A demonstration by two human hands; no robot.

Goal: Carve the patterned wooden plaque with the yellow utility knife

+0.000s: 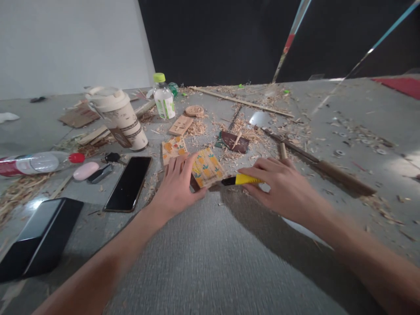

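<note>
My left hand (pixel 179 183) is closed on the left side of a small wooden block (pixel 207 168) whose top carries a yellow and green fruit pattern. In my right hand (pixel 278 183) is a yellow utility knife (pixel 247 179), its dark tip pointing left at the block's near right corner. Whether the tip touches the block I cannot tell. Just behind my left fingers lies a second patterned piece (pixel 173 148), orange on cream. Beyond the block rests a dark brown, rounded piece (pixel 236 142) with a light wood sliver on it.
Left of my hands lie a black phone (pixel 128 183), a travel cup (pixel 123 118), a red-capped bottle (pixel 42 162) and a black box (pixel 41 236). A green-capped bottle (pixel 163 98) stands behind. Wood shavings (pixel 198 128) are scattered about, and a long wooden strip (pixel 341 175) lies at right.
</note>
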